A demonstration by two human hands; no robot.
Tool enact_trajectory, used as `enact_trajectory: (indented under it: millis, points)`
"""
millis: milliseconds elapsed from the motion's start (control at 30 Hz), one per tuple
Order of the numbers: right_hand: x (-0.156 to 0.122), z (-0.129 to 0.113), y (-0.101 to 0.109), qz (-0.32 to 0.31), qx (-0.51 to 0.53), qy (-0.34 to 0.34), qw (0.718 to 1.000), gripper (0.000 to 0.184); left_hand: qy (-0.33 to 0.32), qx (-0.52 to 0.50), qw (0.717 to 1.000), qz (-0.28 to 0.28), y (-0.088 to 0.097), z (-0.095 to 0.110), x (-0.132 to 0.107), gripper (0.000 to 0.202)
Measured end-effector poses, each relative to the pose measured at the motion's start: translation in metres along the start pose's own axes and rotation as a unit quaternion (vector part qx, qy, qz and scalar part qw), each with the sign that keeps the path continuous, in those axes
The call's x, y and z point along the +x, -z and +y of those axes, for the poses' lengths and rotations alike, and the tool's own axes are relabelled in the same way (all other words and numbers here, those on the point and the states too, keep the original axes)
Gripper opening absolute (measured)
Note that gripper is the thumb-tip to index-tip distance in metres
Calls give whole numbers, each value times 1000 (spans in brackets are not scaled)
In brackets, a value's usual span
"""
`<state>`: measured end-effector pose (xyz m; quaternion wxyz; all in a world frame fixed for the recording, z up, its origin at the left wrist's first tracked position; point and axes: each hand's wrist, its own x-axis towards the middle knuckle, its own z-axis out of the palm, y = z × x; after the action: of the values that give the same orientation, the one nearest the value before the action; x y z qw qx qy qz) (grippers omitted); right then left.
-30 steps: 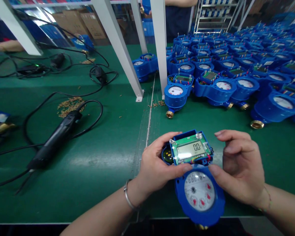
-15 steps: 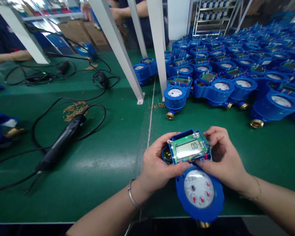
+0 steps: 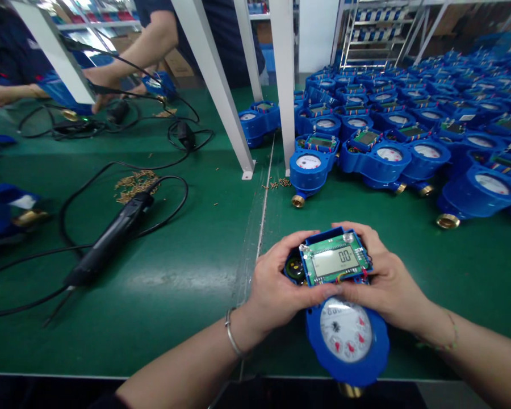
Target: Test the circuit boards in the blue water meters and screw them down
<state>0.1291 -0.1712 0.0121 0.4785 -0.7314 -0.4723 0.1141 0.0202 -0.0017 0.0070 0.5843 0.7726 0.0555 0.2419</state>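
Over the near edge of the green bench, I log by remote feed: left hand, clasping one side of a blue meter, its green circuit board exposed, display reading 0.0, white dial with red pointers below, brass fitting lowest; right hand, gripping the opposite side.
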Motion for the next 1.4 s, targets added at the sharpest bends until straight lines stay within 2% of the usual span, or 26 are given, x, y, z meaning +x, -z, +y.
enact_trajectory:
  millis: [200, 367, 600, 800, 933, 1167, 1267, 1400]
  points:
    - [1, 1, 5, -37, -13, 10, 999, 27, 12, 9, 1000, -19, 2, 2, 1, 72]
    - [5, -4, 9, -69, -11, -37, 997, 32, 15, 25, 999, -18, 2, 4, 1, 74]
    - [7, -7, 13, -97, -6, -43, 994, 22, 8, 18, 1000, -5, 0, 7, 1, 72]
    - [11, -8, 15, -104, -2, -67, 992, 23, -2, 5, 1000, 3, -2, 4, -1, 72]
    - [11, -5, 13, -108, 23, -70, 991, 21, -9, 46, 999, 4, -1, 7, 2, 72]
    - [11, -6, 7, -76, 69, -68, 992, 16, -24, 75, 997, -20, 1, 14, 6, 72]
    - [11, -7, 6, -77, 78, -78, 991, 23, -19, 80, 996, -21, -1, 16, 5, 76]
    - [9, -6, 5, -84, 77, -78, 990, 29, -12, 100, 995, -9, -4, 18, 4, 67]
